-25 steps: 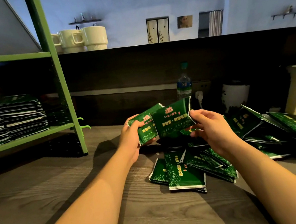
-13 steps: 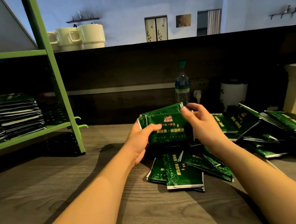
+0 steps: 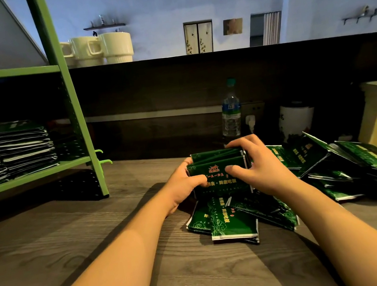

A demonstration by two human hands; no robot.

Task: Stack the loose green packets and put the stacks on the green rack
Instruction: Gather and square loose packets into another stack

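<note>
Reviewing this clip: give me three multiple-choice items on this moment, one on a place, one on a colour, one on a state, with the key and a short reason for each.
1. Where do the finished packet stacks sit?
A. on the green rack's lower shelf
B. on the wooden counter beside the water bottle
C. on top of the yellow box

2. What colour is the cap of the water bottle?
A. red
B. green
C. white

3. What are the hands doing?
A. both lie flat on the counter
B. only the right hand holds packets
C. the left hand and right hand grip one bundle of green packets together

Key: 1 A, the stacks lie on the rack's lower shelf at left. 2 B, the cap at the bottle's top is green. 3 C, fingers of both hands curl round the bundle's sides, above the loose packets on the counter.
</note>
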